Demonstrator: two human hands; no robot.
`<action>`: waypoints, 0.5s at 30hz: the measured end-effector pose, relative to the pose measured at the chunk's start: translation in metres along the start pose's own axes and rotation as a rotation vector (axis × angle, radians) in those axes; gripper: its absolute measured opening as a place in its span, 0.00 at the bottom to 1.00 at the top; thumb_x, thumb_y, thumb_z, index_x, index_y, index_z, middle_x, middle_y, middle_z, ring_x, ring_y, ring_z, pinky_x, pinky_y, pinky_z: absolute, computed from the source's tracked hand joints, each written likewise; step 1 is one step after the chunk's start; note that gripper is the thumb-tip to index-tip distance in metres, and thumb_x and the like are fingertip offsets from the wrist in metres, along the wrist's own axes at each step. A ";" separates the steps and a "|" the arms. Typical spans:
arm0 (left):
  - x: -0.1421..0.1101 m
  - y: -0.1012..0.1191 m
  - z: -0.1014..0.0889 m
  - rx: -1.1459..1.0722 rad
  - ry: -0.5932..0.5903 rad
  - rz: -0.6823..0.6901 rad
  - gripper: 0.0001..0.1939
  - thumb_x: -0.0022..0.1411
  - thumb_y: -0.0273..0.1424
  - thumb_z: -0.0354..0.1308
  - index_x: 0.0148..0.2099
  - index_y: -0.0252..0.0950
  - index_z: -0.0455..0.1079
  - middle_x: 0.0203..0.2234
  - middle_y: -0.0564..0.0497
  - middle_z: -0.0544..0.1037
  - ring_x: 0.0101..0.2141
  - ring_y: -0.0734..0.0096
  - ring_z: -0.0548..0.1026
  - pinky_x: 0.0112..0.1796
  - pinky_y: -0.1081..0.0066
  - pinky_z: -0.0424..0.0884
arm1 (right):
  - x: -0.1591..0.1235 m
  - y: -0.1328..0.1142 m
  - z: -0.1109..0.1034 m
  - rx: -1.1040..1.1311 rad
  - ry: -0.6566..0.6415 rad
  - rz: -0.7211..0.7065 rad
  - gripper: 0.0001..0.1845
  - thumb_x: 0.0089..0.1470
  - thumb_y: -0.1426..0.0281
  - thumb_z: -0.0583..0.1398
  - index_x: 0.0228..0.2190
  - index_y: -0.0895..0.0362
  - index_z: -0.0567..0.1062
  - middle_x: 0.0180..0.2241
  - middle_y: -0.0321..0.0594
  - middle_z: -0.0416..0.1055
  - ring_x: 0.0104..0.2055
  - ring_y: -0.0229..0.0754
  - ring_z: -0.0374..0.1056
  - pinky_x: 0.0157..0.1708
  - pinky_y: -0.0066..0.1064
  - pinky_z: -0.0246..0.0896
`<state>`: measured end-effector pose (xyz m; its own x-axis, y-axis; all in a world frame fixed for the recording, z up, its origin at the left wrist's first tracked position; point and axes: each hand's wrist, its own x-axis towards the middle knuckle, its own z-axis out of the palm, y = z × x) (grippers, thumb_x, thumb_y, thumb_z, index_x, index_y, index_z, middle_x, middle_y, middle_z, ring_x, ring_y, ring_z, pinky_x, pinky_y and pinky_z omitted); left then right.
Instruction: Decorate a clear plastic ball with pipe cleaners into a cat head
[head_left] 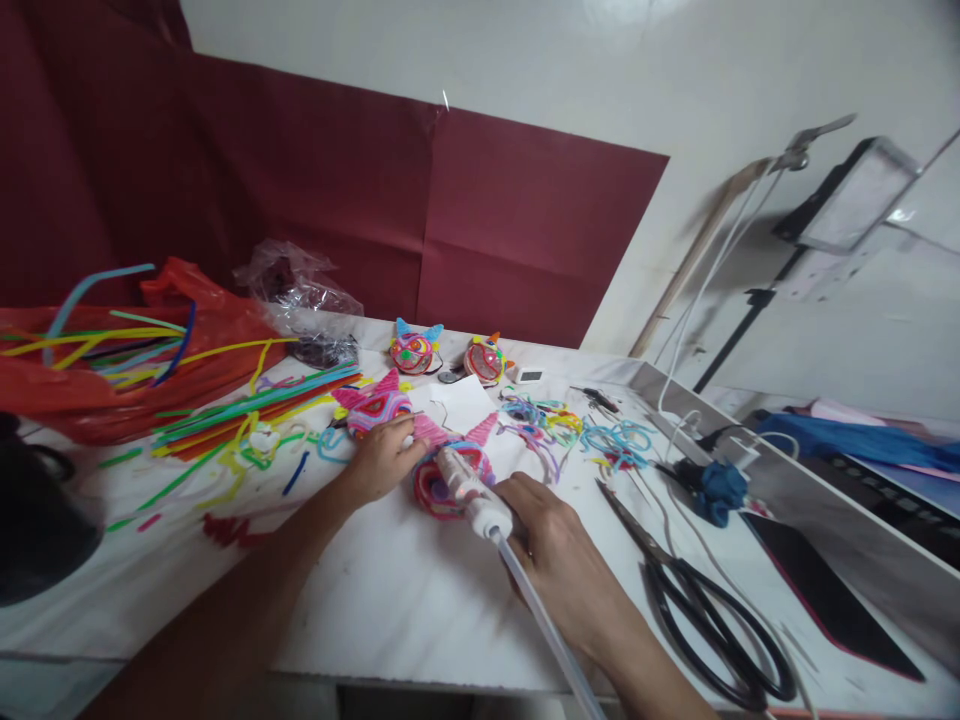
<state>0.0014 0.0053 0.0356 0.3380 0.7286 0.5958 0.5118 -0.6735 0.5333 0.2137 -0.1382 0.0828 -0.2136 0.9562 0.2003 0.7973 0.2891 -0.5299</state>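
Observation:
A white glue gun [469, 490] is gripped in my right hand [551, 550], with a long clear glue stick [551, 630] running out of its back. Its nozzle lies over a pink and red pipe-cleaner animal head [435, 488] with pointed pink ears, partly hidden beneath the gun. My left hand [384, 460] is closed at that head's left ear, its fingertips pinching there; a small white spot shows between them. Just beyond the left hand sits a second pink pipe-cleaner head [375, 405]. Farther back stand a blue-eared head [414, 347] and an orange-eared one [486, 358].
Pipe cleaners [255, 405] spread across the left, beside a red plastic bag [217, 310]. Black-handled scissors [694, 590] and a dark phone-like slab [832, 595] lie at right. Coiled pipe-cleaner scraps [619, 440] are behind. A black container [45, 520] stands at far left.

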 end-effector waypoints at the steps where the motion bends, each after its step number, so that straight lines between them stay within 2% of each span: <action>1: 0.000 -0.001 0.000 0.009 0.005 -0.003 0.18 0.61 0.27 0.56 0.23 0.42 0.52 0.20 0.56 0.64 0.29 0.68 0.71 0.34 0.71 0.71 | 0.000 0.002 0.000 -0.001 0.009 -0.002 0.12 0.50 0.83 0.54 0.32 0.55 0.68 0.38 0.43 0.70 0.42 0.47 0.67 0.40 0.36 0.57; 7: 0.001 -0.004 0.002 0.031 0.012 -0.018 0.20 0.62 0.30 0.56 0.22 0.42 0.50 0.19 0.56 0.62 0.27 0.69 0.69 0.33 0.70 0.69 | 0.000 0.011 0.002 0.026 0.054 -0.047 0.12 0.50 0.82 0.53 0.32 0.55 0.68 0.36 0.42 0.69 0.40 0.47 0.66 0.39 0.36 0.56; 15: 0.000 -0.003 0.001 0.017 0.012 -0.021 0.18 0.62 0.30 0.55 0.22 0.42 0.52 0.20 0.56 0.63 0.27 0.68 0.69 0.31 0.71 0.67 | 0.001 0.008 0.001 0.009 0.044 -0.011 0.13 0.49 0.83 0.54 0.33 0.55 0.69 0.37 0.43 0.70 0.41 0.48 0.67 0.40 0.36 0.57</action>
<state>0.0008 0.0074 0.0334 0.3175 0.7409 0.5918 0.5323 -0.6558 0.5353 0.2193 -0.1354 0.0782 -0.1971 0.9500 0.2421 0.7899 0.3002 -0.5348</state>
